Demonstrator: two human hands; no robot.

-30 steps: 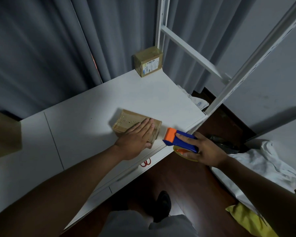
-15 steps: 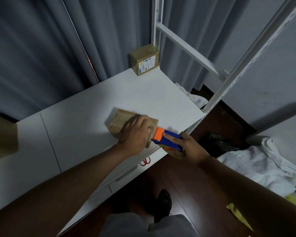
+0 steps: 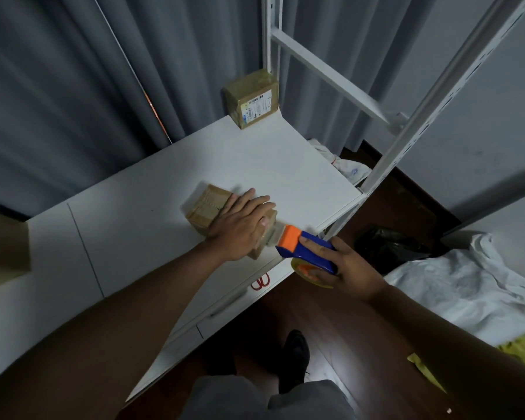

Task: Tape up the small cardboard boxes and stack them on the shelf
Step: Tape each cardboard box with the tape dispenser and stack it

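Cardboard box point(image 3: 208, 207) lies near the front edge of the white shelf point(image 3: 152, 225) — my left hand point(image 3: 243, 225) presses flat on it, fingers straight. My right hand point(image 3: 350, 268) grips the blue-and-orange tape dispenser point(image 3: 303, 250) — its orange end meets the box's near side.

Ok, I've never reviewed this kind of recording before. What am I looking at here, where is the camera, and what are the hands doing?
There is no machine: a person works with bare hands, and the one camera sits on their head, looking forward and down. Their left hand lies flat on a small cardboard box on the white shelf, fingers straight, pressing it down. Their right hand grips a blue and orange tape dispenser at the box's near end. A second box with a label stands at the shelf's far corner by the curtain. Red scissors lie on a lower level.
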